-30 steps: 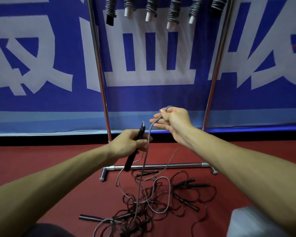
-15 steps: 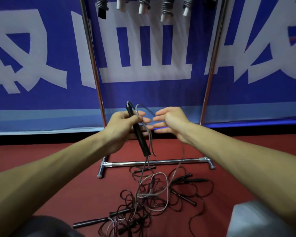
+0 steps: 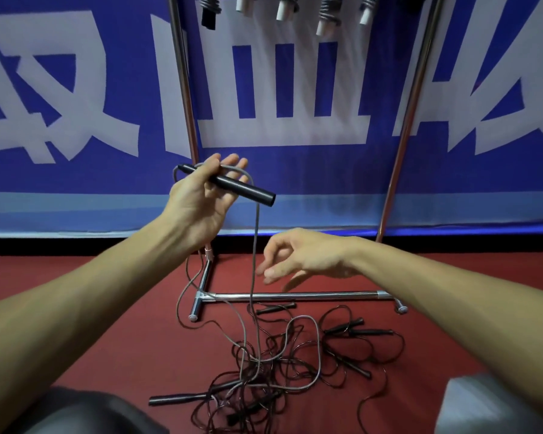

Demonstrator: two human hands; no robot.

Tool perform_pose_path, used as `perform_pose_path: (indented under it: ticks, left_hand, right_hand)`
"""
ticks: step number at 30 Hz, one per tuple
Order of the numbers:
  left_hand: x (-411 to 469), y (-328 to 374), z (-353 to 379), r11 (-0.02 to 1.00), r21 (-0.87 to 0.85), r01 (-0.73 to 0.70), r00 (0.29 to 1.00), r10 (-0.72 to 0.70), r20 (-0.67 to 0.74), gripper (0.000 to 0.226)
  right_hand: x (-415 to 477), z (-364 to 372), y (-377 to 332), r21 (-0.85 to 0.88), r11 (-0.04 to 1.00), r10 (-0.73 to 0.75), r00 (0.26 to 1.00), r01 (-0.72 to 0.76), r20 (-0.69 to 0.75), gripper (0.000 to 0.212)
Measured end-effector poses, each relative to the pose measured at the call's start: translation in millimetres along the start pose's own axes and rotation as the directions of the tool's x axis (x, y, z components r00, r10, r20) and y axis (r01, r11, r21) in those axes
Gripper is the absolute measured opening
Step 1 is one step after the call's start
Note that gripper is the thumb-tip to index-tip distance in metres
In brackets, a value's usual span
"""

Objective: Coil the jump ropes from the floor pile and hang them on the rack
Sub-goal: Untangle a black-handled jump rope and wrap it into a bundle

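My left hand (image 3: 201, 195) is raised in front of the blue banner, palm toward me. Its thumb pins a black jump-rope handle (image 3: 232, 184) and a loop of grey cord against the fingers. The grey cord (image 3: 254, 261) hangs from that hand down into the tangled pile of ropes (image 3: 282, 364) on the red floor. My right hand (image 3: 298, 258) hovers lower and to the right, fingers loosely spread, holding nothing, just right of the hanging cord. Several coiled ropes (image 3: 326, 10) hang from the top of the metal rack (image 3: 185, 89).
The rack's base bar (image 3: 295, 296) and left foot (image 3: 196, 308) lie on the floor right behind the pile. Its right upright (image 3: 402, 136) slants up the banner. Black handles (image 3: 358, 332) lie scattered in the pile. My knees (image 3: 91, 411) show at the bottom edge.
My left hand rose and turned palm-up with the handle and a cord loop. My right hand let go of the cord and dropped down to the right.
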State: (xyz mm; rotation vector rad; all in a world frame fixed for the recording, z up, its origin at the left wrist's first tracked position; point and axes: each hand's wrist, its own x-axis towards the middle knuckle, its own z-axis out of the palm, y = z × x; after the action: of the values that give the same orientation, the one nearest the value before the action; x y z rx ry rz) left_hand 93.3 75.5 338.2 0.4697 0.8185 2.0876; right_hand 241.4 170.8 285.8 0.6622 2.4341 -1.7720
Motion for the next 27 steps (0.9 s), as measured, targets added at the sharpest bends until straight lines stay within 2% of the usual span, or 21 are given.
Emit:
perform_pose_path:
  ticks: [3,5,8,9,10,12,14,16,18,20,22,24,27]
  left_hand:
    - [-5.2,2.6,4.1,1.000,-0.006,0.017,0.998,-0.017,0.055,0.006]
    - [-9.3,2.3,8.8,0.999,-0.003,0.049,0.994,-0.048,0.094,0.007]
    - [-11.2,2.6,10.6,0.998,-0.005,0.065,0.992,-0.064,0.112,0.014]
    - [-9.8,3.9,8.5,0.998,0.003,0.063,0.991,-0.063,0.122,0.018]
    - [-7.8,5.8,5.3,0.998,0.027,0.058,0.989,-0.061,0.137,0.021]
    - [-3.7,8.9,0.2,0.983,0.178,0.040,0.983,-0.070,0.168,0.026]
    - [-2.3,5.8,-4.1,0.885,0.465,0.030,0.982,-0.113,0.151,0.028]
    - [-6.7,-7.1,-7.8,0.682,0.729,0.061,0.976,-0.193,0.099,0.026]
    - [-14.7,-24.6,-10.2,0.504,0.859,0.090,0.951,-0.301,0.077,0.026]
    - [-22.3,-38.9,-10.2,0.391,0.919,0.052,0.905,-0.407,0.122,0.031]
    - [-26.5,-46.2,-4.0,0.340,0.939,-0.060,0.854,-0.469,0.224,0.034]
    - [-28.6,-49.4,5.7,0.346,0.927,-0.145,0.837,-0.457,0.302,0.027]
    - [-30.1,-53.8,13.3,0.405,0.902,-0.148,0.844,-0.425,0.329,0.012]
  right_hand:
    - [7.9,2.4,1.3,0.022,0.999,-0.021,0.988,0.025,-0.155,0.025]
    - [9.2,3.2,2.1,-0.011,0.998,-0.055,0.991,0.054,-0.124,0.032]
    - [1.5,2.2,-2.3,-0.095,0.993,-0.075,0.997,0.075,0.006,0.006]
    - [-1.1,0.5,-5.4,-0.093,0.992,-0.086,0.996,0.089,0.035,0.006]
    - [-3.3,-1.8,-9.1,-0.079,0.991,-0.104,0.994,0.106,0.028,0.008]
    - [-7.1,-7.4,-14.4,-0.021,0.987,-0.159,0.982,0.158,-0.104,0.007]
    - [-9.3,-17.8,-17.8,0.087,0.967,-0.199,0.923,0.239,-0.329,0.003]
    - [-12.4,-29.9,-21.3,0.179,0.924,-0.206,0.835,0.337,-0.510,0.007]
    - [-15.8,-40.6,-24.5,0.204,0.892,-0.206,0.764,0.404,-0.611,0.008]
    - [-19.2,-47.7,-25.6,0.196,0.883,-0.202,0.723,0.427,-0.660,0.005]
    - [-20.6,-52.9,-23.4,0.193,0.879,-0.191,0.691,0.437,-0.697,0.005]
    - [-21.8,-55.7,-19.7,0.198,0.875,-0.172,0.666,0.441,-0.726,0.004]
    - [-20.6,-57.2,-14.6,0.197,0.875,-0.166,0.656,0.442,-0.737,0.004]
